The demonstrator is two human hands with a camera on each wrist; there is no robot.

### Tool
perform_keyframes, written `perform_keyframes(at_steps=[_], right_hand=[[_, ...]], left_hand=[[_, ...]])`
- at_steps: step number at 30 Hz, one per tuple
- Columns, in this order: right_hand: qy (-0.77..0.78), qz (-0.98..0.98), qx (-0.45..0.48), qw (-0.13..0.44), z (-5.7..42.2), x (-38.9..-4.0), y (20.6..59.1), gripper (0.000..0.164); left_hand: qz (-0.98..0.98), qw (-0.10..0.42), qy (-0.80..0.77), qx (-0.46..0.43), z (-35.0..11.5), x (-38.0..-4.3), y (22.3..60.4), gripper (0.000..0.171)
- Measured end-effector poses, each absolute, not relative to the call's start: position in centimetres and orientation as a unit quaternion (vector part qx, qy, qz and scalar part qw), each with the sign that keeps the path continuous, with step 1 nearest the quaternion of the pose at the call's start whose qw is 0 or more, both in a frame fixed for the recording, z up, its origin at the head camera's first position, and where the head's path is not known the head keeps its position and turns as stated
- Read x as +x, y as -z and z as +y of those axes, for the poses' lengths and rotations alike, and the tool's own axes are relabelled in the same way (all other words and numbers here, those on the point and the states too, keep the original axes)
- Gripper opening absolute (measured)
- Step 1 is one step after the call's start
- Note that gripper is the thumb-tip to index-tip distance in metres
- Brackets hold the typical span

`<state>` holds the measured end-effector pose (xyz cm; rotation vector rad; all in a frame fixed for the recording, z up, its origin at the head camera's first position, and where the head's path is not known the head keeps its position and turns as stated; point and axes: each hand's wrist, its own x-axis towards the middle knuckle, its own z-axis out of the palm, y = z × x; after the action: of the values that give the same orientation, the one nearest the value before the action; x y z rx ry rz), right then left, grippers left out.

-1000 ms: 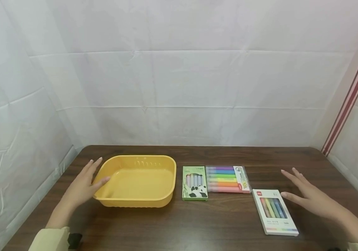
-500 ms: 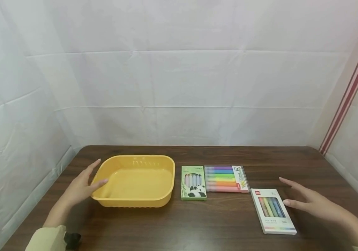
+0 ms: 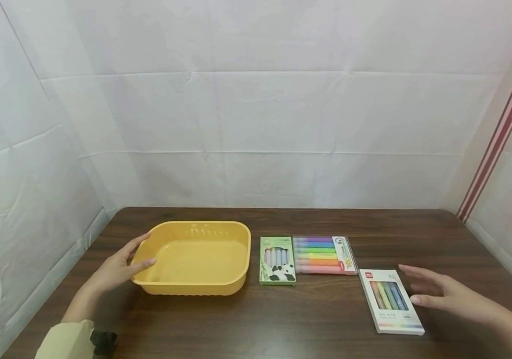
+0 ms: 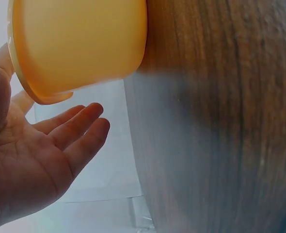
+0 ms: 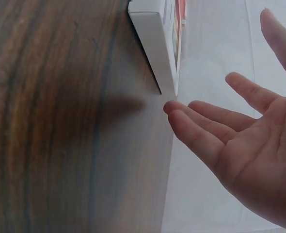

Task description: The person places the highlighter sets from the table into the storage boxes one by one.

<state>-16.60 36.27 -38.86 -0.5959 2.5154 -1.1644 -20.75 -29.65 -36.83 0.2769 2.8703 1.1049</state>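
Note:
My left hand (image 3: 114, 273) is at the left rim of a yellow plastic basket (image 3: 190, 288), thumb over the inside and the other fingers outside. In the left wrist view those outer fingers (image 4: 87, 141) are spread and fairly straight beside the basket wall (image 4: 85, 43). On the right, my right hand (image 3: 455, 299) hovers beside a white box of coloured sticks (image 3: 389, 297), its thumb tip close to the box's right edge. The right wrist view shows spread fingers (image 5: 201, 141) near the end of that white box (image 5: 155, 43), with nothing held.
Between the basket and the white box lie a green panda-printed box of pens (image 3: 277, 260) and a clear pack of rainbow highlighters (image 3: 321, 255), side by side. All rest on a dark wooden table (image 3: 247, 324). White cloth (image 3: 260, 114) hangs behind and at both sides.
My right hand has lowered toward the table and come nearer the white box's side. My left hand has settled slightly closer onto the basket's rim. The objects have stayed in place.

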Motion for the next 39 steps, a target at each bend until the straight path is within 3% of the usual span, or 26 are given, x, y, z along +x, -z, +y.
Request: perform_keyframes(at_steps=[7, 16, 25, 39], right_hand=[[0.452, 0.846, -0.216, 0.183, 36.6, -16.5, 39.5, 0.057], [0.465, 0.832, -0.247, 0.174, 36.9, -16.4, 40.4, 0.056], [0.426, 0.860, -0.244, 0.141, 37.0, -16.1, 41.2, 0.050], [0.423, 0.860, -0.241, 0.156, 37.0, -16.3, 42.0, 0.044]], left_hand=[[0.925, 0.046, -0.364, 0.102, -29.8, -20.9, 36.9, 0.073], [0.908, 0.073, -0.397, 0.110, -29.8, -21.0, 37.2, 0.068], [0.909, 0.076, -0.394, 0.109, -30.1, -21.2, 37.7, 0.065], [0.898, 0.068, -0.419, 0.116, -30.3, -21.3, 37.9, 0.063]])
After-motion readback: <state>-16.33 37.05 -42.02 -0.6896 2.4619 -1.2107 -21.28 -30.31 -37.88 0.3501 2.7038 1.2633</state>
